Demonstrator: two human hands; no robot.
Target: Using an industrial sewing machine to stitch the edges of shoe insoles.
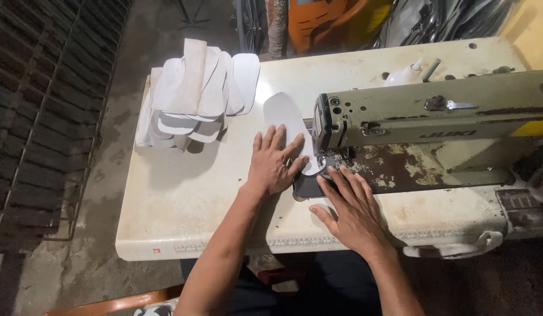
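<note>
While your left hand [273, 164] lies flat with its fingers spread on the white sole-shaped piece [288, 120], keep that pressure light and even, so the material slides rather than bunches. The piece lies on the counter [184, 193], its near end running under the head of the sewing machine [423, 114], just by the needle area; the far end points toward the stack of white cut pieces [195, 93] at the back left. Your right hand [350, 208] is open too, palm down, fingertips touching the dark plate [306, 186] in front of the needle. Neither hand grips anything; both only press and steer.

To do this well, I would judge, hold the right fingertips clear of the needle's path and let them guide the near edge, while the left hand turns the piece around its curve. Move both together in small amounts. Whether the presser foot is down cannot be told from this view. The white squeeze bottle [407, 75] behind the machine stands well apart.
</note>
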